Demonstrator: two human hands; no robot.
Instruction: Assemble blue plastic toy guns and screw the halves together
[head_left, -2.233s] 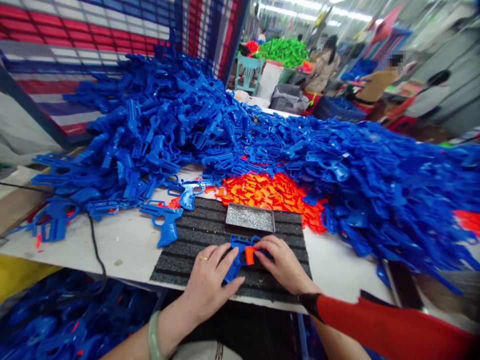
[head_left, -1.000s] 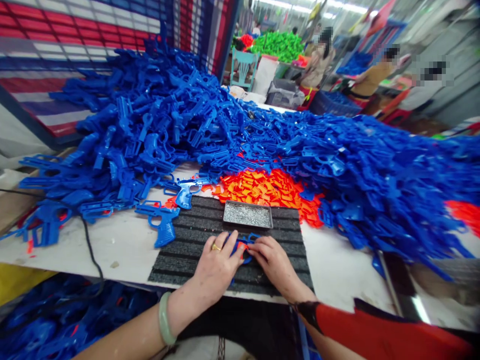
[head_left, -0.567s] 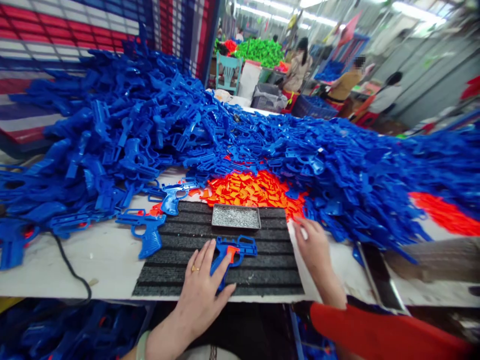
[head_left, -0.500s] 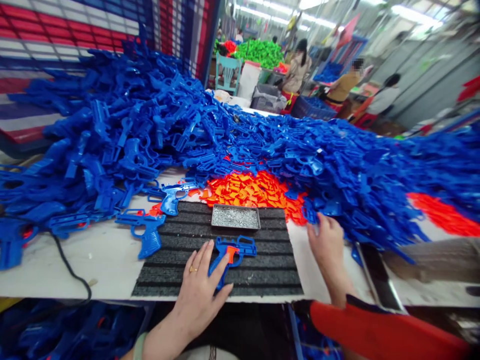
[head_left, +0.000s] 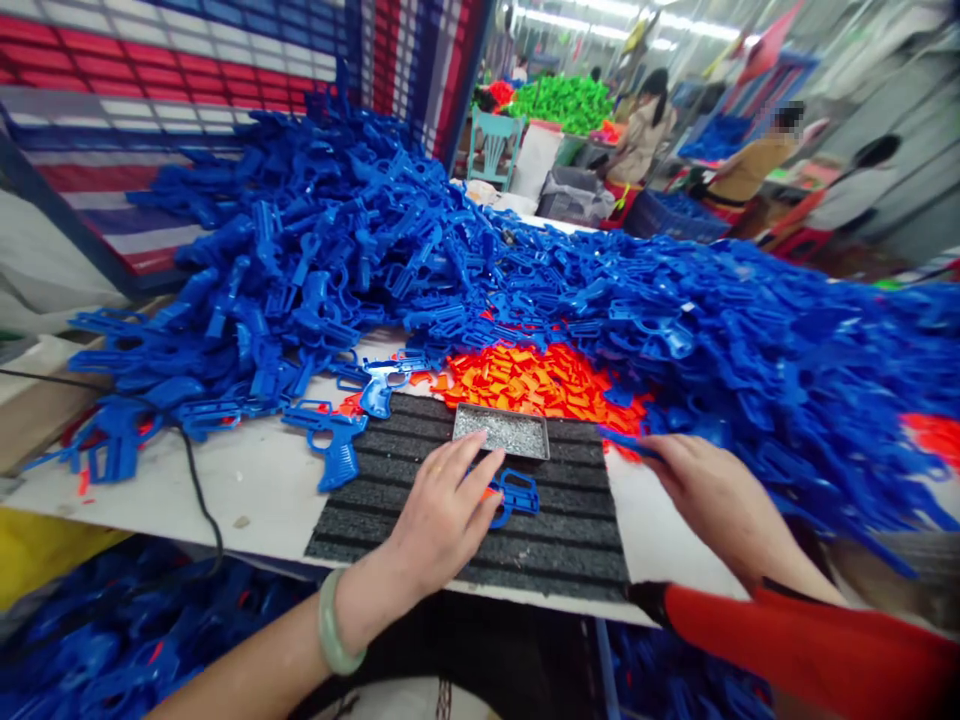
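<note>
From my head camera I look down on my left hand (head_left: 442,510), open with its fingers spread, a pale green bangle (head_left: 334,628) on the wrist. It lies over the black ribbed mat (head_left: 555,560) just beside a blue plastic toy pistol frame (head_left: 519,495), which rests near the mat's centre with an orange plastic piece (head_left: 492,492) at its edge. My thumb side is touching or just beside the frame, and part of the frame is hidden behind my hand; it doesn't look gripped.

My right hand (head_left: 720,495), in a red sleeve (head_left: 795,630), stretches past the mat's far right corner with the fingers extended. Its fingertips meet a thin blue plastic part (head_left: 619,438), but I can't tell whether they are pinching it.

A grey metal tray of small silvery parts (head_left: 501,420) sits at the mat's far edge. Behind it lies a heap of orange plastic pieces (head_left: 536,385), then a huge pile of blue plastic pistol frames (head_left: 750,350) across the white table (head_left: 675,545). Two loose blue pistols (head_left: 326,445) lie by the mat's far left corner.
</note>
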